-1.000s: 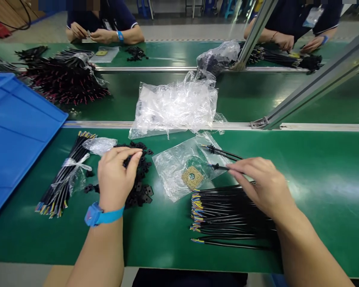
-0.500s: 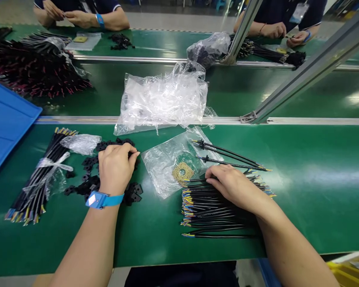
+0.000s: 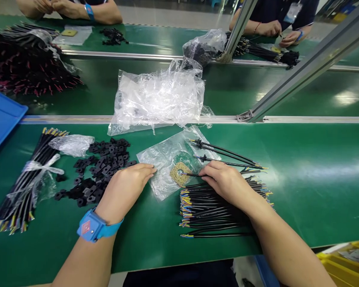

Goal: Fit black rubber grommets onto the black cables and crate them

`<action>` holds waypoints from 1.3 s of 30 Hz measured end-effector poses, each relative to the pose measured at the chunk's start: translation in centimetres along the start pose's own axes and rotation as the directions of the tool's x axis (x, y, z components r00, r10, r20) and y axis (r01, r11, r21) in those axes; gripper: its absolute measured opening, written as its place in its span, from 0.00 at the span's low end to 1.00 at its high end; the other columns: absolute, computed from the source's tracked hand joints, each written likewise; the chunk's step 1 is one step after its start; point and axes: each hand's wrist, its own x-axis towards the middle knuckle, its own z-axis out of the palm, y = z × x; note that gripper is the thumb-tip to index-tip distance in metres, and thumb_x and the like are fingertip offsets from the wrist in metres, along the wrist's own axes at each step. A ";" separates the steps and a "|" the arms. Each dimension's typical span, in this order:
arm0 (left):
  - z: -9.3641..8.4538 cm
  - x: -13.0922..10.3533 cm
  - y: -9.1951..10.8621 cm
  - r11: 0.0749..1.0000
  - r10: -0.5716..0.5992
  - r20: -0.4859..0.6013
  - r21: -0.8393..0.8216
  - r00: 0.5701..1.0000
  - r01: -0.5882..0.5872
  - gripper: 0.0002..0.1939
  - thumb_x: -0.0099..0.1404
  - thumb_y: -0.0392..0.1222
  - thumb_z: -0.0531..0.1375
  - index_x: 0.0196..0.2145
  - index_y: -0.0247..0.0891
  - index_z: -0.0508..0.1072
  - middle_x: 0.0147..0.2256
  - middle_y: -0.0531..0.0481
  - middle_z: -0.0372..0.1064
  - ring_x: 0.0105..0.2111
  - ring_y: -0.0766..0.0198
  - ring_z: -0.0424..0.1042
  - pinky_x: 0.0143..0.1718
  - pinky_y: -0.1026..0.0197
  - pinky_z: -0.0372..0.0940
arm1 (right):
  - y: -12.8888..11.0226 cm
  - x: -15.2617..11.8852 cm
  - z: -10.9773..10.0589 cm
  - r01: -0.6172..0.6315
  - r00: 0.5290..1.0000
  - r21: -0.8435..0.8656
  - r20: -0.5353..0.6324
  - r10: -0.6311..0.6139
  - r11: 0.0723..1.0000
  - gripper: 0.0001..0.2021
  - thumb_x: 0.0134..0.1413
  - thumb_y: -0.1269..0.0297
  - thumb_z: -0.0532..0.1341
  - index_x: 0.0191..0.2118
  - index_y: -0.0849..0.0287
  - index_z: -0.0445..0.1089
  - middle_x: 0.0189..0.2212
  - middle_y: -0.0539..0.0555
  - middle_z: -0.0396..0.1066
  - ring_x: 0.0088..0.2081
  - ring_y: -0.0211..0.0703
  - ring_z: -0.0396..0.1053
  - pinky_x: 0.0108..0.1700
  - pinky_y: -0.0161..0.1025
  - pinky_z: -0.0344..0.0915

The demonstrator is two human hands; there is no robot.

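Note:
My right hand [image 3: 223, 177] pinches a thin black cable [image 3: 192, 174], whose wire end lies over the yellow sponge [image 3: 176, 180]. The sponge has a hole in its middle and rests on a clear plastic bag [image 3: 160, 159]. Below that hand a row of black cables [image 3: 209, 211] with coloured wire ends lies on the table. My left hand [image 3: 131, 183] is closed at the bag's left edge, fingertips together; what they hold, if anything, is hidden. Left of it lie many small black plastic parts [image 3: 107, 159]. Cables with a black piece on them [image 3: 224, 151] lie beyond my right hand.
A tied cable bundle [image 3: 26, 175] lies at the left, near a blue tray [image 3: 2, 119]. A crumpled plastic bag [image 3: 158, 99] rests over the metal rail. A slanting metal post [image 3: 299, 63] stands at the right. Across the table, two co-workers' hands [image 3: 67, 8] are at work.
My left hand has moved right, from over the black parts to the plastic bag. My right hand has drawn a cable slightly up and left, its end now over the sponge.

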 end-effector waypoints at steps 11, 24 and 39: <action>-1.9 0.5 1.7 0.791 -0.405 -0.031 -0.513 0.914 0.333 0.15 0.68 0.50 0.63 0.47 0.40 0.82 0.44 0.42 0.81 0.41 0.51 0.80 0.45 0.52 0.76 | -0.6 -0.6 -1.4 0.036 0.995 -0.018 -0.096 -0.038 0.999 0.14 0.74 0.67 0.53 0.52 0.59 0.76 0.37 0.55 0.76 0.35 0.41 0.76 0.35 0.37 0.72; -1.7 1.8 5.8 -0.221 -0.374 0.435 -0.900 0.819 0.377 0.19 0.46 0.51 0.80 0.34 0.41 0.85 0.27 0.50 0.80 0.32 0.62 0.82 0.32 0.69 0.73 | -3.1 -0.7 -2.3 0.230 0.939 0.276 -0.316 -0.138 0.933 0.15 0.72 0.74 0.54 0.57 0.59 0.72 0.33 0.51 0.71 0.32 0.35 0.72 0.35 0.32 0.72; -1.7 1.1 6.0 0.331 -0.352 0.216 -0.881 0.910 0.338 0.10 0.57 0.45 0.73 0.38 0.42 0.86 0.34 0.47 0.84 0.34 0.56 0.83 0.36 0.60 0.79 | -2.9 -0.9 -2.2 0.194 0.927 0.085 -0.342 -0.154 0.977 0.15 0.73 0.74 0.54 0.55 0.59 0.74 0.33 0.52 0.74 0.31 0.34 0.73 0.32 0.30 0.70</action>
